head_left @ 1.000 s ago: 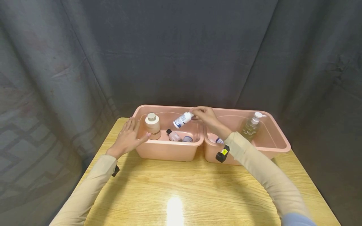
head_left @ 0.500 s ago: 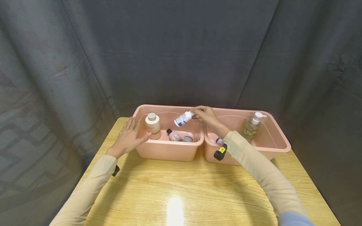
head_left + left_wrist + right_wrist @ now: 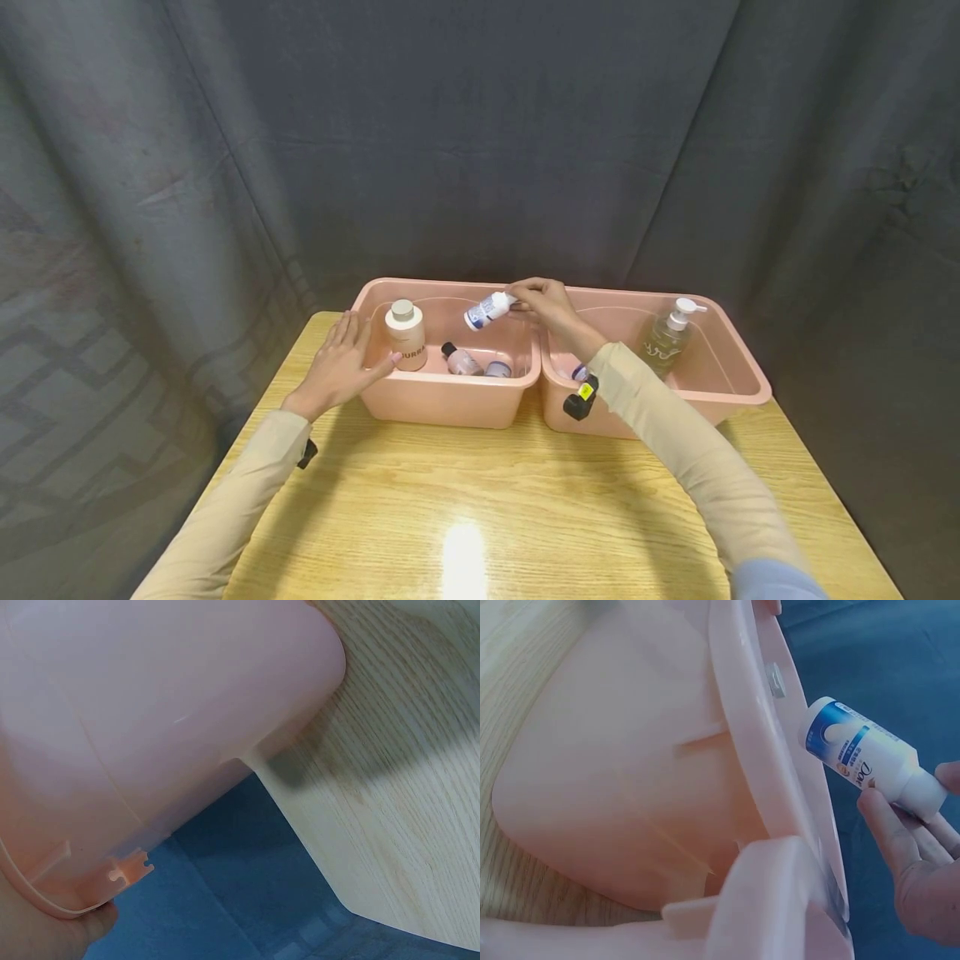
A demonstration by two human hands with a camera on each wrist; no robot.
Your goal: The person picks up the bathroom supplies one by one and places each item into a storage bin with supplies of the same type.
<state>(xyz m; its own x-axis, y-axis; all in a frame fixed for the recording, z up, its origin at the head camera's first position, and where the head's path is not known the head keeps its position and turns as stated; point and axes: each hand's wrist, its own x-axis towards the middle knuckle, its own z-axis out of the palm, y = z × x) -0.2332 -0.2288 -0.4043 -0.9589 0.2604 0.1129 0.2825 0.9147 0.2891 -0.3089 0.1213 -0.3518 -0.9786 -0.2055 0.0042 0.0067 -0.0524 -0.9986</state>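
My right hand (image 3: 551,306) pinches a small white bottle with a blue label (image 3: 487,311) by its cap end, tilted above the left pink bin (image 3: 442,404). In the right wrist view the label of the white bottle (image 3: 855,750) faces the camera, and fingers reach along its cap. My left hand (image 3: 339,364) rests on the left bin's rim at its near left corner, fingers straight and thumb spread. Beside the thumb, inside that bin, stands a large cream bottle (image 3: 406,337). A pinkish bottle with a black cap (image 3: 463,362) lies near a small jar (image 3: 498,369).
Touching the left bin, a second pink bin (image 3: 738,367) holds a clear pump bottle (image 3: 663,343) and a small item, partly hidden by my right wrist. Both bins stand at the back of a wooden table (image 3: 465,483). Dark curtains (image 3: 480,150) hang behind.
My right hand has raised the white bottle slightly and shifted it a little to the right. The left hand has stayed in place on the rim.
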